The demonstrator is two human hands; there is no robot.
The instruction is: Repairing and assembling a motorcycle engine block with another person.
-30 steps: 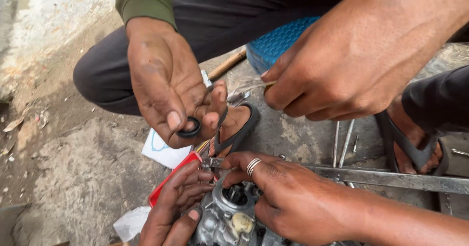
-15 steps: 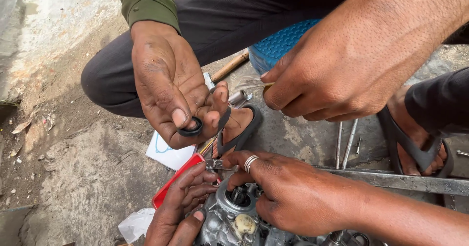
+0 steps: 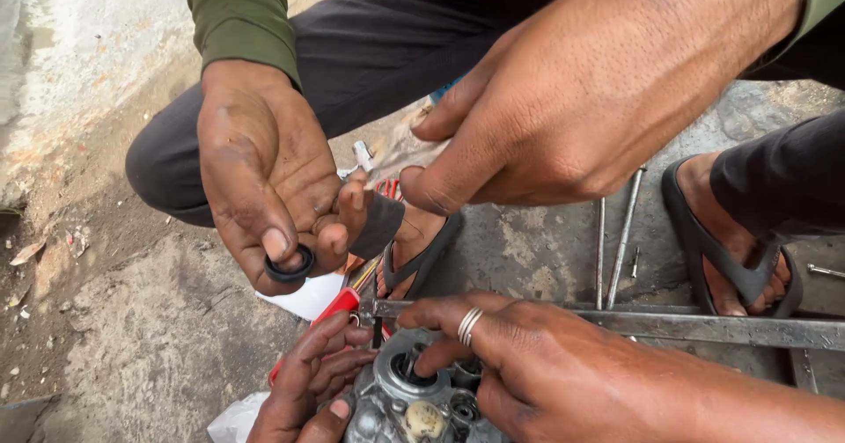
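My left hand (image 3: 310, 383) curls against the left side of a grey metal engine part (image 3: 414, 408) at the bottom edge. My right hand (image 3: 546, 364), with a ring on one finger, lies over the part, one fingertip in its round opening. Above them, another person in green sleeves holds a black rubber ring (image 3: 289, 265) between the thumb and finger of one hand (image 3: 264, 179). That person's other hand (image 3: 581, 109) pinches a small pale piece (image 3: 396, 148) near the middle.
A red-handled tool (image 3: 339, 305) lies under my left hand beside white paper (image 3: 304, 298). A flat metal bar (image 3: 704, 327) runs right across the concrete, with thin rods (image 3: 623, 232) behind it. Sandalled feet (image 3: 731, 258) stand at right and centre. The other person's knee (image 3: 370, 47) is behind.
The view has closed in on the hands. The other person's hand with the rubber ring has stayed in place, the pinching hand has dropped toward the middle. My hands remain on the metal part.
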